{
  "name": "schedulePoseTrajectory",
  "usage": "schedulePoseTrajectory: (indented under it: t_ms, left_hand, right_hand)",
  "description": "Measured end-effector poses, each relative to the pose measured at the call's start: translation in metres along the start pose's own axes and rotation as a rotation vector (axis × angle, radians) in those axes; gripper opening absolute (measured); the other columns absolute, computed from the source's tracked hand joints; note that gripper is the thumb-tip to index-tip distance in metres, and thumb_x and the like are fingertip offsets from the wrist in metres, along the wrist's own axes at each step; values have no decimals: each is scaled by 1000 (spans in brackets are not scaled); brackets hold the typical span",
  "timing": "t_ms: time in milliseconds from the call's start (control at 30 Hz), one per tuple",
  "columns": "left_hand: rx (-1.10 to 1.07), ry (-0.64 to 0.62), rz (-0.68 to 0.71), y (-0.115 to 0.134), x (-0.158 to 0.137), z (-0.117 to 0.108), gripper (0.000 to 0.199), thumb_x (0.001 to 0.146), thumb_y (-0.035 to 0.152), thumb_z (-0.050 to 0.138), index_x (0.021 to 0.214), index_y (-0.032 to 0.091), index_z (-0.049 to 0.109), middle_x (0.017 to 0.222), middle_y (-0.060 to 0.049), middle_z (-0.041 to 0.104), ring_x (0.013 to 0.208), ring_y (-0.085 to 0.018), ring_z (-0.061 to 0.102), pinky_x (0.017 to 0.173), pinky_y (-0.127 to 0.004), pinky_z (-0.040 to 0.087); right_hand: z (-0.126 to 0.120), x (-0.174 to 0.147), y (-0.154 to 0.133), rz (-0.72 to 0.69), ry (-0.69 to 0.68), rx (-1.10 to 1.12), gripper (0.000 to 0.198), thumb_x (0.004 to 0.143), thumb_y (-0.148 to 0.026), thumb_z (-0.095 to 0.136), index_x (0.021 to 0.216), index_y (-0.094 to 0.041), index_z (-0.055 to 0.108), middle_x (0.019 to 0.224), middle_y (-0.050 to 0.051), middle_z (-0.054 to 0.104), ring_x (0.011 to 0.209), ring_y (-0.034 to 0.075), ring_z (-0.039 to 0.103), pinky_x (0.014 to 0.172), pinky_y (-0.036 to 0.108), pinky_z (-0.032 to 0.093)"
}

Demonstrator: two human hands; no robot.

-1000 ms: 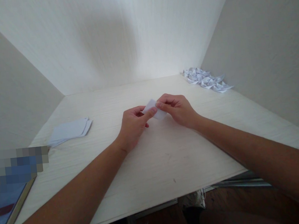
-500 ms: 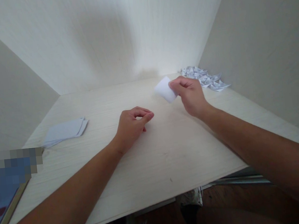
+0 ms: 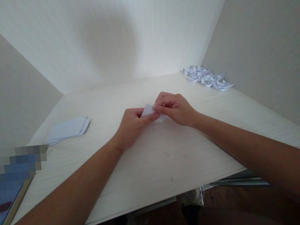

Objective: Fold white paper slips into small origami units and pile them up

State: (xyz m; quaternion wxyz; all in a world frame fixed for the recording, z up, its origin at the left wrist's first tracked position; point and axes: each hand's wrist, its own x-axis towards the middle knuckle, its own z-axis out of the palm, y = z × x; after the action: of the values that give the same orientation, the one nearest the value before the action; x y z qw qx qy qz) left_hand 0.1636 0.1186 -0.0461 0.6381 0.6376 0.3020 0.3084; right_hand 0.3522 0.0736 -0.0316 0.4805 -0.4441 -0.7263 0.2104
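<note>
A small piece of white paper (image 3: 147,110) is held between both hands above the middle of the table. My left hand (image 3: 134,124) pinches it from the left, thumb on top. From the right, my right hand (image 3: 177,108) grips it with thumb and fingers, the two thumbs close together. Part of the paper is hidden behind the fingers. A stack of white paper sheets (image 3: 68,129) lies to the left of my left hand. Beyond my right hand is a heap of folded white paper pieces (image 3: 206,78).
The pale wooden table (image 3: 135,184) is bounded by a back wall (image 3: 152,27) and side panels (image 3: 266,55). A flat device with a blurred screen (image 3: 11,193) lies at the left front. Below the table's front edge, shoes (image 3: 192,197) show on a dark floor.
My right hand has brought the paper left and towards me, to my left hand. My left hand, its fingertips pinched together before, now grips the paper too.
</note>
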Motion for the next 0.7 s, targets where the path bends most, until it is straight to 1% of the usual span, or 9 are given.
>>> schedulePoseTrajectory:
  t_ms: [133,200,300,367,500,567,633,667,700]
  left_hand:
    - [167,13,-5,2,-1,-2,34,75,50,82,73,16,78,64,0,63,56,-11,49,53,-24,35]
    - [208,13,-10,3,-1,-1,35,76,51,81,72,16,78,62,0,62,55,-10,47,52,-24,32]
    - [223,43,-17,4,-1,-1,34,75,49,82,70,15,79,61,0,63,53,-10,46,51,-23,30]
    - [195,53,-34,2,1,0,33,72,47,84,70,15,80,63,-2,67,54,-10,49,52,-24,32]
    - [100,38,-51,1,3,-1,31,69,48,88,75,17,83,74,-7,77,64,-14,61,61,-26,45]
    - [117,18,-24,2,1,-1,28,72,47,87,82,20,85,85,-8,80,75,-17,68,70,-28,51]
    - [170,-1,7,2,-2,-1,25,76,45,86,88,23,85,93,-9,82,85,-20,72,78,-30,54]
    - [191,3,14,2,-3,-1,25,77,45,85,89,24,85,94,-9,82,87,-20,73,80,-31,55]
    - [200,21,9,2,-4,0,25,77,46,85,89,23,85,93,-9,82,88,-21,73,80,-31,55]
  right_hand:
    - [-1,0,-3,-95,-45,-114,24,94,-30,65,73,-19,72,79,2,62,73,14,58,68,30,45]
    - [0,0,-4,-134,-20,-157,24,94,-25,64,71,-19,70,78,2,62,73,15,58,68,30,45]
    - [0,0,-5,-124,26,-190,23,93,-23,63,70,-19,68,78,2,62,72,15,58,67,31,45]
    - [-1,0,-5,-104,55,-194,22,93,-24,64,72,-19,69,78,2,62,73,15,58,68,31,44]
    - [-9,3,-2,-69,121,-138,21,92,-28,66,73,-19,72,79,3,62,73,15,58,67,31,44]
    - [-19,6,4,-13,232,-86,22,90,-31,68,72,-20,71,78,3,62,72,15,56,66,31,43]
    - [-31,10,12,46,414,-21,25,88,-36,71,69,-20,69,75,2,59,70,15,53,67,32,43]
    - [-36,12,15,62,477,18,27,86,-38,72,67,-20,68,73,1,58,70,15,52,67,32,43]
    - [-39,13,18,79,496,60,27,85,-39,74,66,-20,68,73,1,58,69,15,52,68,32,43]
